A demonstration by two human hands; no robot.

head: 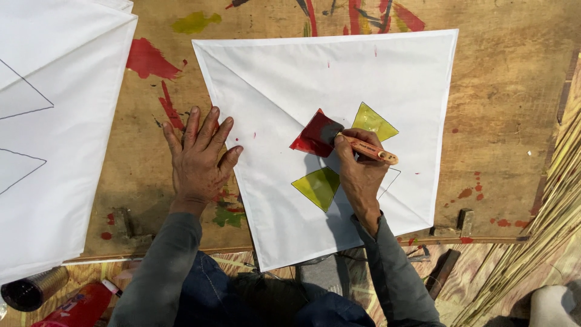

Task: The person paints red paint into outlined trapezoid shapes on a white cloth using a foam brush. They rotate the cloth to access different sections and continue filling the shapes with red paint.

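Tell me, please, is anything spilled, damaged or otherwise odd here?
Nothing looks damaged. The wooden board carries red and green paint smears beside the white sheet, likely old stains. A few red specks also dot the sheet itself.

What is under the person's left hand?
The left hand lies flat, fingers spread, across the edge of the white paper sheet and the paint-stained wooden board. What lies directly beneath the palm is covered.

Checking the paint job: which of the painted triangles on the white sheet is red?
The triangle at the brush's tip, upper left of the cluster; the other two are yellow-green.
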